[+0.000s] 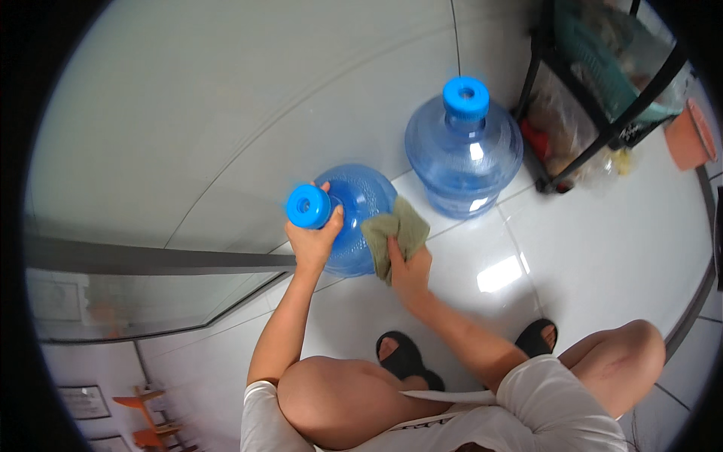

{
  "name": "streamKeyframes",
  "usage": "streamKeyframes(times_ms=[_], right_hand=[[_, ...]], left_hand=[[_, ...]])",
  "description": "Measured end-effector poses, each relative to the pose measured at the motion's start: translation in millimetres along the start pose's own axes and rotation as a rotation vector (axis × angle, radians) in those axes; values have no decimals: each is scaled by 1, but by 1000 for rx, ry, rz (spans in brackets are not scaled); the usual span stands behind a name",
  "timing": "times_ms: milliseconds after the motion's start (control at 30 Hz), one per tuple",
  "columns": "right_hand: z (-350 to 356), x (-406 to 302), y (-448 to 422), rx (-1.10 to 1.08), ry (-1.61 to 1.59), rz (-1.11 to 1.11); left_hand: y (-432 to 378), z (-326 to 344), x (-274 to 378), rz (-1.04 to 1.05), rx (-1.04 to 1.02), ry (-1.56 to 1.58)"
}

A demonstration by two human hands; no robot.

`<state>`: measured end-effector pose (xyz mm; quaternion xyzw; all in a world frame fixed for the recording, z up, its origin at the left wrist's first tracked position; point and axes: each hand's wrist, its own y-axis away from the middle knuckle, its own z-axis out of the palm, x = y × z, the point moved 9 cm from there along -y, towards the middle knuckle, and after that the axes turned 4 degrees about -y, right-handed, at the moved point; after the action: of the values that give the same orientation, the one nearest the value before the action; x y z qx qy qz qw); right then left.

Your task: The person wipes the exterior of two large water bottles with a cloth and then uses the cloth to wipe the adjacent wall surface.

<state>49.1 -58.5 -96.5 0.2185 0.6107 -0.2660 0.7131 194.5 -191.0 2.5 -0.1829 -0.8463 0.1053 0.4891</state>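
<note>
A blue plastic water-cooler jug (353,192) stands before me, leaning to the left, its blue cap (309,206) on top. My left hand (313,237) is wrapped around its neck just under the cap. With my right hand (411,271) I hold a folded olive-green cloth (398,229) against the jug's right side. The cloth covers part of that side. Farther back and to the right, a second blue jug (463,152) stands upright with a blue cap (466,97); neither hand touches it.
A black-framed rack (584,93) at the upper right carries a green plastic basket (599,68), with plastic bags (559,124) beneath. An orange-pink pot (689,138) stands beyond it. A grey-framed glass door (169,257) lies on the left. My sandals (398,353) rest on the white tile floor (463,271).
</note>
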Motion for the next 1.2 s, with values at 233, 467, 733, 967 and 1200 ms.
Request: streamKeyframes(times_ms=[233, 467, 733, 967, 1200], right_hand=[[13, -17, 1, -41, 3, -82], [28, -28, -92, -279, 234, -56], [13, -17, 1, -86, 119, 21], [30, -59, -49, -116, 274, -361], [52, -148, -146, -108, -704, 11]], left_hand=[[6, -17, -12, -24, 47, -70], [3, -14, 19, 61, 238, -152], [12, -19, -17, -86, 106, -207], [-2, 0, -16, -19, -429, -147], [3, -20, -5, -185, -678, -268]])
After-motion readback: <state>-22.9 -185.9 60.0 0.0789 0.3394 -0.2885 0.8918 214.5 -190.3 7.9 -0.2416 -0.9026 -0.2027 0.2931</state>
